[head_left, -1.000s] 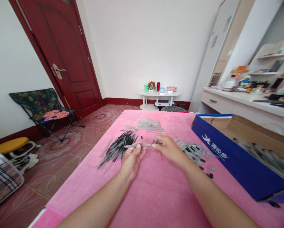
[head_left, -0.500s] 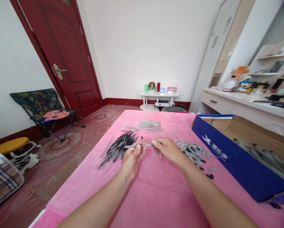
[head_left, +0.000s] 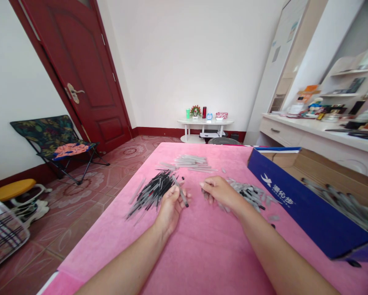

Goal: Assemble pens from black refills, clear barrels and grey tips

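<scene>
My left hand [head_left: 169, 207] is closed around a grey pen [head_left: 183, 197], thumb on top. The pen slants, its dark end toward me. My right hand [head_left: 217, 191] is curled shut a short way to the right, apart from the pen; whether its fingers hold something small is hidden. Beside my left hand lies a pile of thin black refills [head_left: 153, 190]. Whitish pen barrels [head_left: 191, 162] are heaped farther back. Clear and black pen caps [head_left: 248, 191] lie scattered by my right forearm. A tiny black piece [head_left: 183, 178] rests between the piles.
A blue cardboard box [head_left: 294, 196] holding several grey pens [head_left: 344, 200] stands at the right on the pink tablecloth [head_left: 196, 254]. Beyond it is a white dresser [head_left: 288, 125] with bottles. A folding chair [head_left: 48, 139] stands left of the table.
The pen, level between both hands before, has turned in my left hand to slant toward me. My right hand has come off it and moved slightly right.
</scene>
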A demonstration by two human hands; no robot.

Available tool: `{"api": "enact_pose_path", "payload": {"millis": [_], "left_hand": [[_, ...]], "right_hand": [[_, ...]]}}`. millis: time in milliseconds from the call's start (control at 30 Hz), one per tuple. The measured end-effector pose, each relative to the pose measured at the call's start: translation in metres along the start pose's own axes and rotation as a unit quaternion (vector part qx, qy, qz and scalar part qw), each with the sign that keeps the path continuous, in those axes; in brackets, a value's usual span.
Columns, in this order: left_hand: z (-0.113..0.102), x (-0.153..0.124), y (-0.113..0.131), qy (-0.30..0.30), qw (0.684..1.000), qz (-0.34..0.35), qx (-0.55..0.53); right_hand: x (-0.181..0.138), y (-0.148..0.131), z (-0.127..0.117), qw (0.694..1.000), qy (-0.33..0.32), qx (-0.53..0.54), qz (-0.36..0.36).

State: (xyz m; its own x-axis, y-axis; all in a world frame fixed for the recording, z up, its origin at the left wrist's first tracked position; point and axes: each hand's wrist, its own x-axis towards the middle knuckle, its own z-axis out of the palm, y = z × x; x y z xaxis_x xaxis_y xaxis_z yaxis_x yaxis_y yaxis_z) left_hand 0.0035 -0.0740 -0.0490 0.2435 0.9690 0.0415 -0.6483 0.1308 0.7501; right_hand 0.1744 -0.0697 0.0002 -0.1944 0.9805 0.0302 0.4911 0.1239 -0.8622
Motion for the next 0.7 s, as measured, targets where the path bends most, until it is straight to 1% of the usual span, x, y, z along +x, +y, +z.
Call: {"api": "enact_pose_path", "payload": {"millis": [33, 100, 167, 233, 267, 333, 433, 633, 700], "left_hand": [[0.001, 0.0, 0.001, -0.01, 1.0, -0.008, 0.007], [0.003, -0.001, 0.003, -0.026, 0.999, -0.023, 0.034], [0.005, -0.003, 0.003, -0.037, 0.996, -0.034, 0.07], [0.006, -0.004, 0.002, -0.045, 0.993, -0.038, 0.103], [0.006, -0.004, 0.001, -0.049, 0.991, -0.037, 0.117], [0.007, -0.005, 0.0, -0.05, 0.989, -0.032, 0.135], [0.008, -0.006, 0.0, -0.046, 0.987, -0.02, 0.152], [0.008, -0.006, 0.001, -0.043, 0.985, -0.019, 0.167], [0.008, -0.006, 0.001, -0.041, 0.984, -0.017, 0.17]], "right_hand": [[0.0, 0.001, -0.008, 1.0, 0.024, -0.007, 0.006], [-0.001, 0.006, -0.028, 0.995, 0.091, -0.046, 0.009], [-0.001, 0.014, -0.048, 0.98, 0.158, -0.12, 0.005], [-0.002, 0.021, -0.061, 0.959, 0.198, -0.203, 0.006], [-0.002, 0.025, -0.064, 0.951, 0.202, -0.235, 0.012], [-0.003, 0.03, -0.065, 0.943, 0.183, -0.278, 0.03], [-0.003, 0.034, -0.055, 0.938, 0.138, -0.315, 0.046], [-0.001, 0.028, -0.035, 0.937, 0.07, -0.342, 0.018], [-0.002, 0.025, -0.029, 0.932, 0.066, -0.355, 0.015]]}}
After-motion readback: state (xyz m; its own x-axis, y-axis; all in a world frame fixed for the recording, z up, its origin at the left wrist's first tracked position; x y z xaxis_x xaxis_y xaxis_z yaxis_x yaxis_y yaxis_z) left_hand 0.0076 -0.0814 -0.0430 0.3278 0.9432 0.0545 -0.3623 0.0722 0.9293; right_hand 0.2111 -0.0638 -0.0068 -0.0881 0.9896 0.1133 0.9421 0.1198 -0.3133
